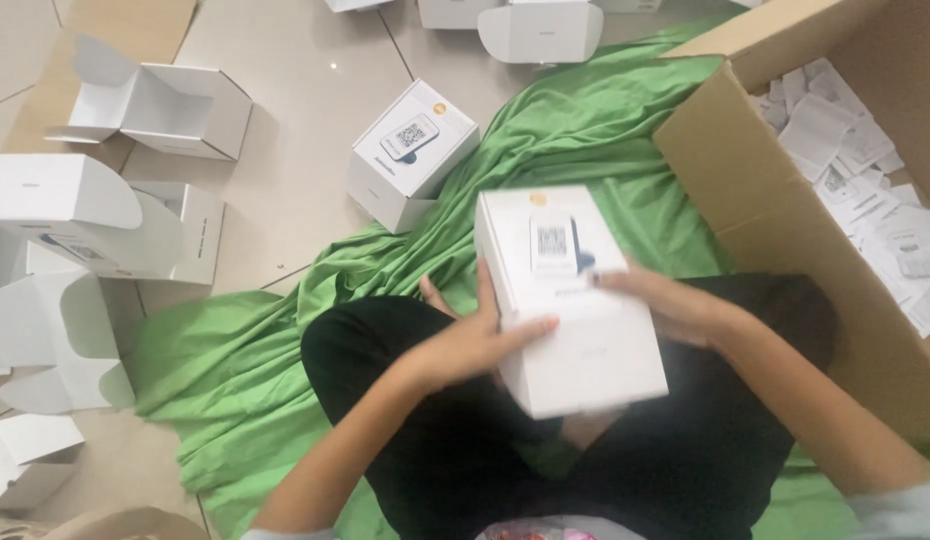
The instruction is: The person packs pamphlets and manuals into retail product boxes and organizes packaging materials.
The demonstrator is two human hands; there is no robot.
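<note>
Head view: a person sits cross-legged on a green cloth, both hands on a white box at the centre of the frame.
Left hand: the left hand grips the box's left side, thumb lying across the top face, fingers curled under the near edge.
Right hand: the right hand clasps the right side, fingertips pressed on the top face just beside the printed picture.
Held box: tilted, its far end toward the top of the frame, its near corner hanging over the lap in black trousers.
Right edge: a big brown carton stands open, its wall just beside the right forearm; loose white paper slips lie inside.
Upper centre: a second closed white box rests where cloth meets tiled floor, well apart from the hands.
Left edge: unfolded white box blanks crowd the floor from upper left to lower left.
Open room: a bare strip of tile runs between the blanks and the cloth; more cloth lies free at lower left.
</note>
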